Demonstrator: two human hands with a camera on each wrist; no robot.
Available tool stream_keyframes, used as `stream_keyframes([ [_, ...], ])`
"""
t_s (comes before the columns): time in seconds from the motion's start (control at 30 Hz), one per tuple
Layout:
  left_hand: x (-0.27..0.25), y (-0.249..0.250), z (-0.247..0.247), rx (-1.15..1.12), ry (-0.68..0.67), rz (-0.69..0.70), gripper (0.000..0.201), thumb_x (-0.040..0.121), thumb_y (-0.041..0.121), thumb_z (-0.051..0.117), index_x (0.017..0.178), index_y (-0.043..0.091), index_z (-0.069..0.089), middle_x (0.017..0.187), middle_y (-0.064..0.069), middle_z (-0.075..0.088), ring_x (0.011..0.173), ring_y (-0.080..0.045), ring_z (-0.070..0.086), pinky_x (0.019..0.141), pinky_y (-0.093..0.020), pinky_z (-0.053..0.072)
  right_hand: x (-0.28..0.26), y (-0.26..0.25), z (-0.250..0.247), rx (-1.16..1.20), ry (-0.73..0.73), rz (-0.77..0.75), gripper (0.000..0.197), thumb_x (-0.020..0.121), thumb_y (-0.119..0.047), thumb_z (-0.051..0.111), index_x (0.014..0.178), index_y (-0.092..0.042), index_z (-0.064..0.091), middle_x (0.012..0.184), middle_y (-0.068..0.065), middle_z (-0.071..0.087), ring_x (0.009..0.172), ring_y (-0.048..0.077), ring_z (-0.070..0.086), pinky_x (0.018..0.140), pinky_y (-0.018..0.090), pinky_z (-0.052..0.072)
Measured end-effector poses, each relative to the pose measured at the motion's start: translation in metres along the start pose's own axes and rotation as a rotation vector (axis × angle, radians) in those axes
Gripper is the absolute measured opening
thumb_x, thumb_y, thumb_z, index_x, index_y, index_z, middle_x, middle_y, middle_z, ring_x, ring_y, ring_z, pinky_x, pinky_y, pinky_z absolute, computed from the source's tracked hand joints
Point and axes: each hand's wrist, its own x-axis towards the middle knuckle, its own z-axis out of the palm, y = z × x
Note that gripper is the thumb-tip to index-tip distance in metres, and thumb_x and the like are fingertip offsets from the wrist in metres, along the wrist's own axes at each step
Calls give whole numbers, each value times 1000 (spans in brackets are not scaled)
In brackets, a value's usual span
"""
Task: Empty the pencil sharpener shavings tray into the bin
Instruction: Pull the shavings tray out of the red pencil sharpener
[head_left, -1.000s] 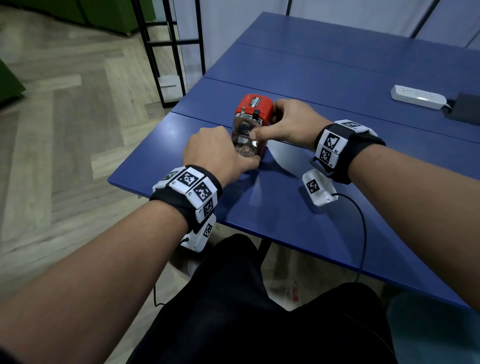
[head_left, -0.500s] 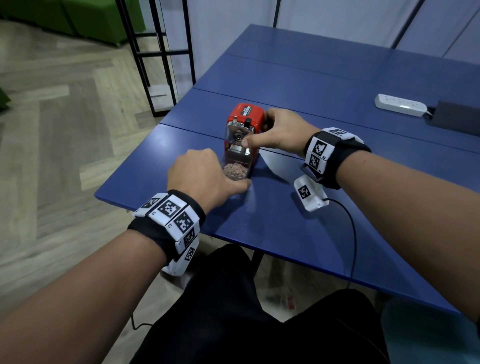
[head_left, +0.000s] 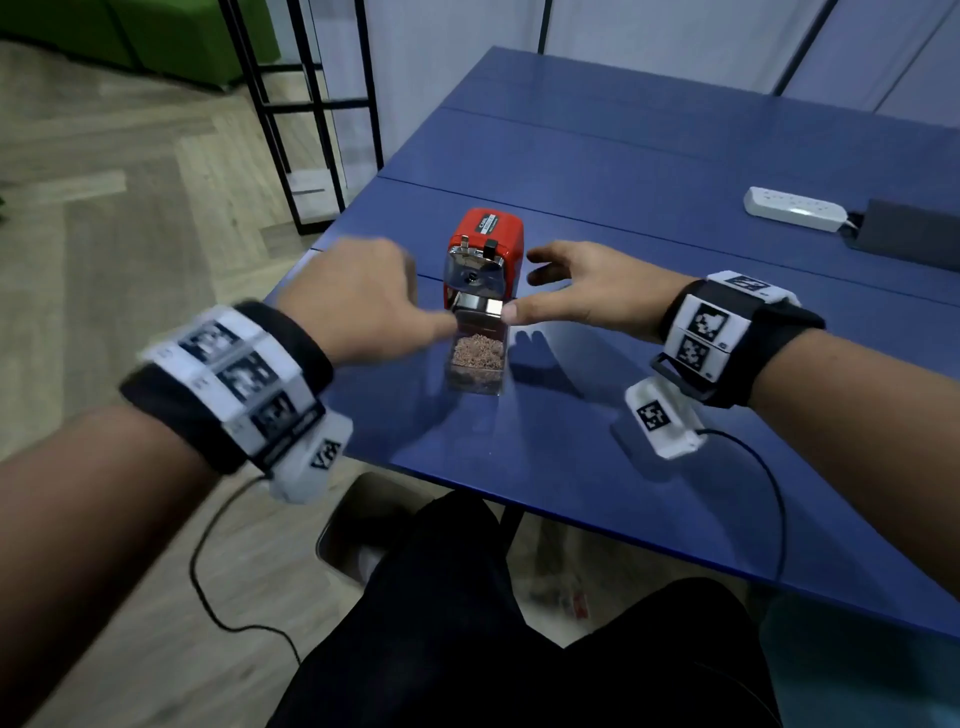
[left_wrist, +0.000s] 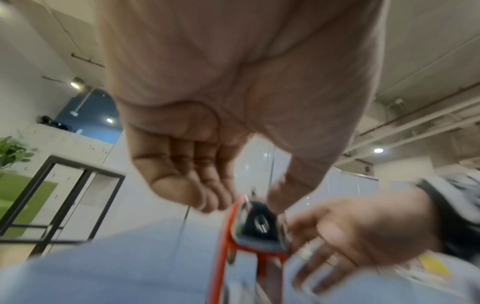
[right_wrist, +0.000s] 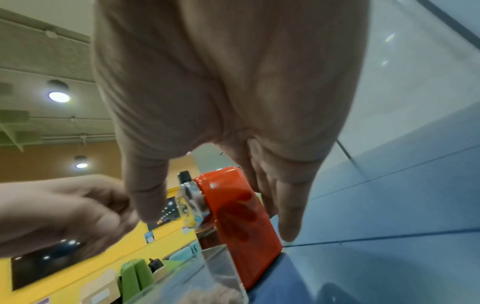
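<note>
With tray (head_left: 477, 358) pulled out, both hands beside sharpener (head_left: 487, 244).

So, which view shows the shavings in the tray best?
The head view: it looks down into the clear tray and shows the brown shavings plainly. The right wrist view catches only a blurred patch of them at its bottom edge; the left wrist view shows none.

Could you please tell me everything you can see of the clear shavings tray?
The clear plastic shavings tray is a small transparent drawer, pulled partly out of the red pencil sharpener toward the person. It rests on the blue table and holds brownish shavings. Neither hand grips it; whether the left hand touches its corner is unclear.
</note>
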Motion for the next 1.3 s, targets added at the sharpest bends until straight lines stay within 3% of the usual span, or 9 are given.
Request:
stream_keyframes([
  [0.13, 26, -14, -39, -271, 160, 127, 45, 79, 42, 69, 117, 20, 56, 107, -2, 65, 93, -25, 65, 81, -42, 55, -22, 3, 8, -85, 35, 34, 99, 79, -54, 87, 159, -15, 43, 148, -1, 61, 127, 16, 64, 112, 40, 50],
  [0.23, 51, -17, -45, -276, 2, 258, 84, 81, 53, 80, 151, 37, 37, 146, -5, 50, 121, -23, 61, 93, -42, 55, -31, 3, 23, -142, 17, 51, 103, 71, -60, 89, 154, -16, 47, 143, -3, 62, 120, 16, 66, 107, 38, 53],
  [0.33, 70, -12, -38, -170, -179, 343, 101, 82, 62, 79, 163, 44, 21, 167, 4, 33, 138, -23, 52, 101, -37, 50, -36, 1, 38, -177, 14, 45, 103, 68, -62, 91, 151, -17, 49, 142, -4, 61, 116, 16, 67, 102, 38, 55],
  [0.47, 81, -6, -24, -139, -290, 379, 101, 83, 59, 78, 165, 43, 21, 168, 7, 34, 138, -22, 54, 106, -36, 47, -37, 0, 51, -186, 52, 31, 100, 68, -60, 92, 148, -17, 51, 141, -2, 62, 116, 19, 66, 100, 38, 56],
  [0.67, 88, 2, -21, -106, -216, 358, 88, 83, 58, 78, 159, 35, 42, 154, 1, 52, 118, -21, 66, 106, -37, 46, -28, -1, 61, -158, 101, 25, 89, 68, -57, 94, 140, -21, 55, 133, -4, 64, 112, 18, 65, 90, 31, 52],
  [0.97, 90, 3, -22, -101, -208, 346, 89, 79, 64, 79, 157, 37, 46, 152, 3, 56, 117, -18, 63, 104, -35, 43, -30, 6, 61, -144, 124, 38, 66, 74, -48, 92, 125, -22, 60, 127, -6, 66, 101, 16, 67, 73, 26, 48],
  [1.1, 84, 1, -19, -104, -161, 350, 90, 77, 65, 80, 156, 37, 47, 151, 5, 58, 121, -18, 64, 108, -36, 45, -37, -3, 61, -172, 116, 68, 68, 69, -69, 86, 116, -27, 60, 113, -8, 67, 100, 13, 65, 82, 31, 55],
  [1.2, 78, 0, -14, -109, -124, 349, 97, 78, 65, 79, 160, 32, 40, 155, 3, 55, 126, -21, 63, 108, -35, 43, -41, -18, 65, -165, 129, 90, 49, 74, -74, 80, 83, -39, 47, 89, -19, 59, 82, -2, 56, 66, 19, 44],
  [1.3, 71, -2, -4, -108, -112, 245, 101, 79, 73, 73, 154, 15, 38, 142, -8, 61, 117, -26, 64, 91, -35, 48, -36, -29, 75, -232, 180, 72, 51, 72, -86, 70, 83, -40, 51, 87, -16, 64, 83, 8, 63, 70, 26, 50],
])
